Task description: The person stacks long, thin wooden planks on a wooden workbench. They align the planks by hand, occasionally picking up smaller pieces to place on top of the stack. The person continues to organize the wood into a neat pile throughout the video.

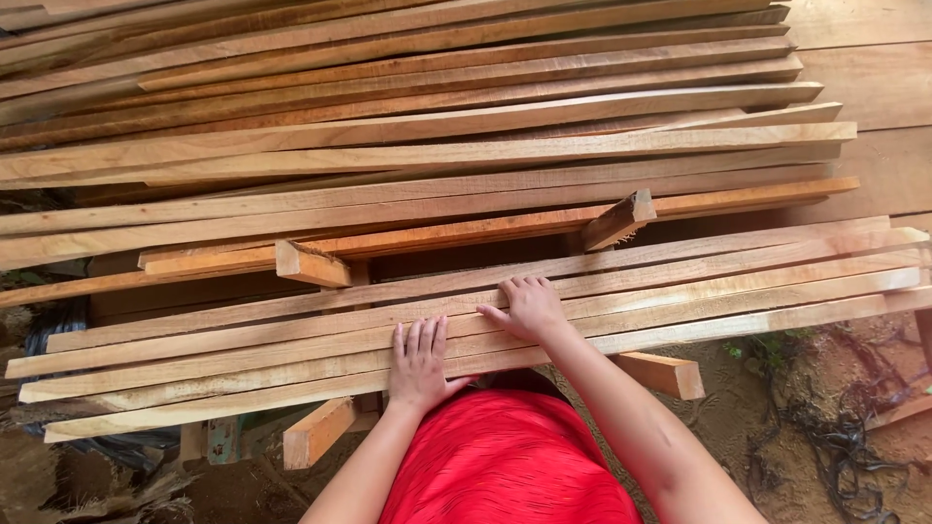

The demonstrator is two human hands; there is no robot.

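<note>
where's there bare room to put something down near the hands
Bare slat tops lie left of the left hand and right of the right hand on the near row of wooden slats. A dark gap opens behind them, between two cross blocks. The far stack of slats is crowded and uneven.

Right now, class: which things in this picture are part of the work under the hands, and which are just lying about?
In hand:
- left hand, flat on the near slats
- right hand, flat on the same slats

Lying about:
- rear slat stack
- short wood blocks
- cross supports
- dark debris on the ground
</note>
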